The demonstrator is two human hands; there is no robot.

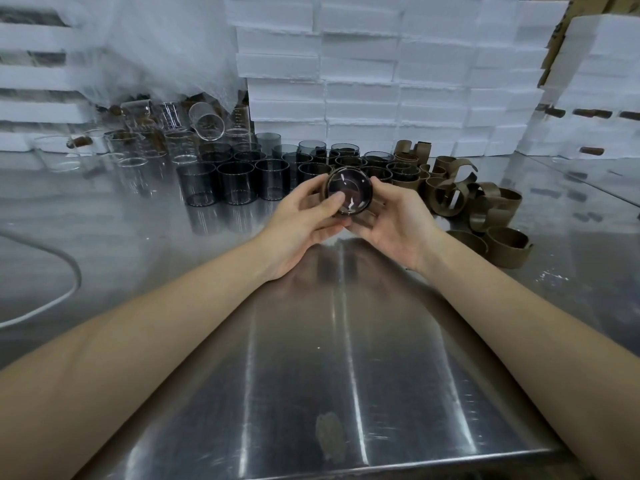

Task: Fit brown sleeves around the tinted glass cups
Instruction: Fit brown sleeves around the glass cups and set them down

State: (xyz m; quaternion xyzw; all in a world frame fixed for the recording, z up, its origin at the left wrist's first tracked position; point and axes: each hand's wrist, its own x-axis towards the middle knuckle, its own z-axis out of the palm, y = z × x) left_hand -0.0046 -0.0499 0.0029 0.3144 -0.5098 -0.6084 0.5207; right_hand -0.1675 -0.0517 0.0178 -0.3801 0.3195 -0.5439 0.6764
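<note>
From the head view, the left hand (304,218) and right hand (393,223) hold one tinted cup (349,194) raised above the middle of the counter (346,341). Its base faces the camera, and each grip is closed round its sides with curled fingers, probably to steady it for a sleeve, though I cannot tell whether one is on. Bare tinted cups (239,181) stand in rows toward the far edge with loose brown sleeves (481,206) heaped to their right, likely for easy reach.

One tinted glass cup (349,195) is tipped end-on above the table (311,341); remaining cups (239,181) stand upright; brown sleeves (485,206) lie heaped alongside.
</note>
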